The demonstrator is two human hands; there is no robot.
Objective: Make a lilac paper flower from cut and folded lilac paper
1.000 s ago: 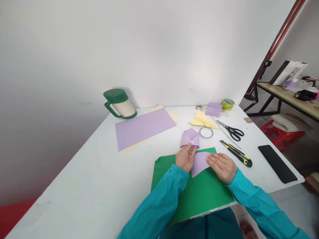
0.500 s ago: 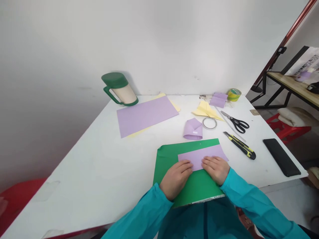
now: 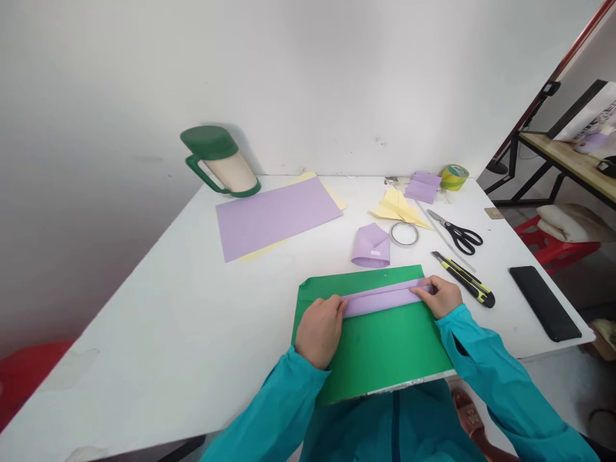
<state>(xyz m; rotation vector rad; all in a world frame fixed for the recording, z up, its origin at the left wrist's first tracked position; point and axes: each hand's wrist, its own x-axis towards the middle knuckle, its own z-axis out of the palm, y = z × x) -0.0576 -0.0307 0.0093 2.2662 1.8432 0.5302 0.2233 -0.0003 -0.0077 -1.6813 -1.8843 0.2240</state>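
Observation:
A narrow strip of purple paper [image 3: 382,301], with its near part folded up lengthwise, lies over a green board [image 3: 385,353]. My left hand [image 3: 320,328] pinches its left end between thumb and fingers. At the other end, my right hand [image 3: 439,296] grips the paper's right edge the same way. Just beyond the board sits a folded purple paper piece [image 3: 371,247] with a small white label. A ring of narrow tape [image 3: 404,234] lies to its right, by a yellow paper plane [image 3: 397,208].
Right of the board are a utility knife [image 3: 464,279], scissors [image 3: 457,232] and a black phone [image 3: 545,303]. At the back are a roll of yellow tape [image 3: 453,178] and a creased purple paper [image 3: 423,187]. A green-lidded jug [image 3: 224,163] stands behind large purple sheets [image 3: 279,218].
My hands have moved apart from the paper's middle to its two ends. The purple paper now looks narrower, its near edge turned up. The view has shifted slightly.

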